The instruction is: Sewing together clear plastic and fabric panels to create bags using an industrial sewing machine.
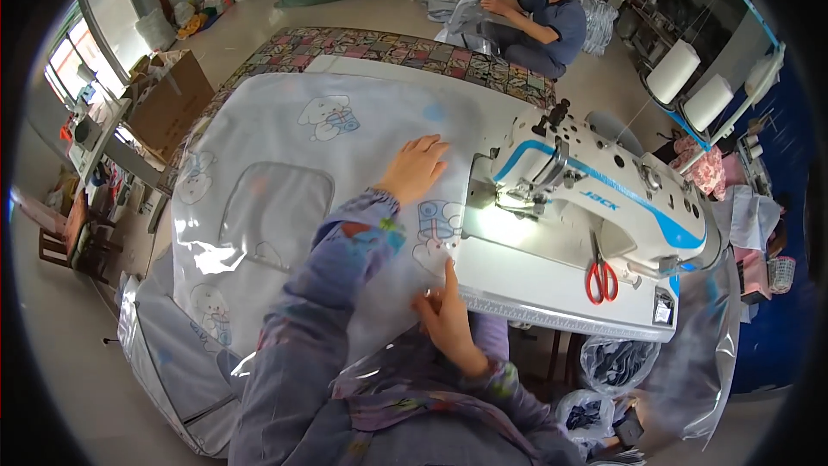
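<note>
A large pale grey sheet [267, 121] with a glossy, plastic-like surface and printed cartoon puppies covers the left of the sewing table. A rounded-corner pocket or panel [280, 211] shows on it. My left hand [414, 168] lies flat on the sheet, left of the sewing machine's needle area. At the sheet's right edge, nearer my body, my right hand [450, 319] has its index finger stretched out along the sheet, with the thumb apart; its other fingers are partly hidden. The white and blue sewing machine [595, 181] lights up its needle plate.
Red-handled scissors [601, 280] lie on the machine bed. White thread cones [673, 72] stand on a rack at right. Plastic bags of dark scraps [617, 362] sit below the table. Beyond the patterned cloth [371, 45], a co-worker [552, 22] handles grey material.
</note>
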A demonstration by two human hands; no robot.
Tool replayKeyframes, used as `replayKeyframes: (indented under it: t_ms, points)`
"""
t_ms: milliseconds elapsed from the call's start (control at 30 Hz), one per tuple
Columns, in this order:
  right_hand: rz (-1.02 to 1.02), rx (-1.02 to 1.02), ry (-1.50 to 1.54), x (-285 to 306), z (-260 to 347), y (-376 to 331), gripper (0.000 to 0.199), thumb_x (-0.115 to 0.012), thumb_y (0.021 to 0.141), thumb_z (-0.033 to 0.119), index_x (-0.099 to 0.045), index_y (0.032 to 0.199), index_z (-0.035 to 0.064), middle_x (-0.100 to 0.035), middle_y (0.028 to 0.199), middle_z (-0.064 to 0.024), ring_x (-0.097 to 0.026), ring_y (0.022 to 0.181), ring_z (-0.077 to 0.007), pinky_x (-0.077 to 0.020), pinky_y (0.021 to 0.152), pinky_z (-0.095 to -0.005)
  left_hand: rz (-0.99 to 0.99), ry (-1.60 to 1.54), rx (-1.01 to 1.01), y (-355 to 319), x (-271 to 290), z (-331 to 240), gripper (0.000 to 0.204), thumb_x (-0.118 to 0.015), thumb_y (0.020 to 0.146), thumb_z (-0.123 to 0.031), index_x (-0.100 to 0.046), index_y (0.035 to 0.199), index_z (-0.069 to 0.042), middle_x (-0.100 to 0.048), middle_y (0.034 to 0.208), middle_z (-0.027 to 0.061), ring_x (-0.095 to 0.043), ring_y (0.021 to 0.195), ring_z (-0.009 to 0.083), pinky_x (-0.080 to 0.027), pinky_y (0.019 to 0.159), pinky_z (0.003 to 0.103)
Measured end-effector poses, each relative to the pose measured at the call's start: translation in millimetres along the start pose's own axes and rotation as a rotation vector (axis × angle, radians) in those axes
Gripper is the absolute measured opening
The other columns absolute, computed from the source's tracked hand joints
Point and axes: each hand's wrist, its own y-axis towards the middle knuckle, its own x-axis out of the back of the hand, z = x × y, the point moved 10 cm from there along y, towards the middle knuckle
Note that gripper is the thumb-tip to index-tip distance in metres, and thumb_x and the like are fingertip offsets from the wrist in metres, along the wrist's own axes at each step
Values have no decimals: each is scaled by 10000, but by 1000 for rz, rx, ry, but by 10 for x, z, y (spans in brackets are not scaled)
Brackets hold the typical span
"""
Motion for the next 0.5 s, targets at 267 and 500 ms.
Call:
replayKeyframes:
  t_ms: [267,500]
  points:
    - [-97,216,-582,397,291,-166,715,-752,892,83,-428,1529,71,-652,755,-86,-652,599,-237,-495,548,-364,161,471,377,723,-680,703,377,-617,952,-402,-678,1204,-128,-598,1215,119,-589,1108,311,-441,964,475]
    - [-158,176,-454,813,520,80,375,-732,895,43,-649,1260,26,-677,889,-115,-643,668,-231,-529,622,-330,20,287,355,1500,-906,1214,550,-730,830,-546,-702,1057,-46,-618,1231,123,-581,1180,331,-441,976,465]
